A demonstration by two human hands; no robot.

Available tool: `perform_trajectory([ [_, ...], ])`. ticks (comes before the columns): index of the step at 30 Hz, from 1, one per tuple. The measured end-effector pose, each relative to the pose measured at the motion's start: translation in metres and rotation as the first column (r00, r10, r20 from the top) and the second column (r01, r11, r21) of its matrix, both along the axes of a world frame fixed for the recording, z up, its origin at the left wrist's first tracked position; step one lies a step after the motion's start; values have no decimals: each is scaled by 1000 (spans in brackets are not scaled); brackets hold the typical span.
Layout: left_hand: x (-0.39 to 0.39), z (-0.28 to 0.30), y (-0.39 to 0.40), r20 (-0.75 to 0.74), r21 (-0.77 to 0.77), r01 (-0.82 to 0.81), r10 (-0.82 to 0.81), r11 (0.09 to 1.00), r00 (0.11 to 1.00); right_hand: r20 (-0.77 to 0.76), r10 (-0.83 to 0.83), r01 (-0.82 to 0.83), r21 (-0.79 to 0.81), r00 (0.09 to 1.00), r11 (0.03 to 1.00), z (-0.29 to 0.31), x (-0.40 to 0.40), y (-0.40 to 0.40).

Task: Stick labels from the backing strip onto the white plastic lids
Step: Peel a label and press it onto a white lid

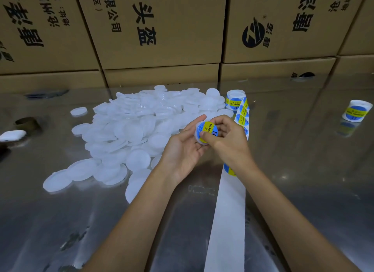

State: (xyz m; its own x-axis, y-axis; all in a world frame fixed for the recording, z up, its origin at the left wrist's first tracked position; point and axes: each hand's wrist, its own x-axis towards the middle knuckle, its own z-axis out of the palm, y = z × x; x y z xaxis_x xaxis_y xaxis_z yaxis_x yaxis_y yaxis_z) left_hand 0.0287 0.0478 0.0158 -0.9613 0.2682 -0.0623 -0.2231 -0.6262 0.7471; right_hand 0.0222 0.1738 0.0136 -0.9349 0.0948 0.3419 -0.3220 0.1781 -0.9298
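My left hand cradles a white plastic lid from below, its fingers curled round the rim. A round blue and yellow label lies on the lid's top. My right hand grips the lid from the right, and its thumb presses on the label. A big heap of bare white lids covers the table to the left. The white backing strip runs from the label roll toward me, under my right forearm, with several labels still on its far part.
The table top is shiny metal. A second label roll stands at the far right. A brown cardboard ring and a white object lie at the left edge. Stacked cardboard boxes wall off the back.
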Motion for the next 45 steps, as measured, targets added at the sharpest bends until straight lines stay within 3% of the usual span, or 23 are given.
perform_trajectory([
  [9, 2, 1, 1, -29, -45, -28, 26, 999, 999, -54, -61, 65, 81, 997, 995, -6, -2, 0],
  [13, 2, 2, 0, 7, 69, -35, 34, 997, 999, -45, -175, 179, 95, 983, 979, -11, -7, 3],
  [17, 2, 3, 0, -17, 167, -49, 52, 985, 998, 28, -170, 164, 153, 985, 975, -17, -6, 3],
  [25, 4, -1, 4, -104, 35, 39, -35, 999, 994, -45, -119, 127, 368, 992, 921, -17, -1, 3],
  [29, 3, -1, 3, -191, -206, -30, -10, 978, 982, -46, -163, 168, 386, 986, 907, -12, -1, 7],
  [34, 4, -2, -5, -321, -458, -165, 11, 874, 947, -70, -95, 114, 346, 993, 931, -5, 3, 16],
  [40, 9, 2, -3, -303, -437, -247, 118, 865, 946, 108, 14, -27, 117, 994, 993, -4, 6, 16],
  [45, 10, 2, -3, -260, -359, -366, 284, 859, 923, 39, 21, -33, 317, 999, 948, -12, 9, 11],
])
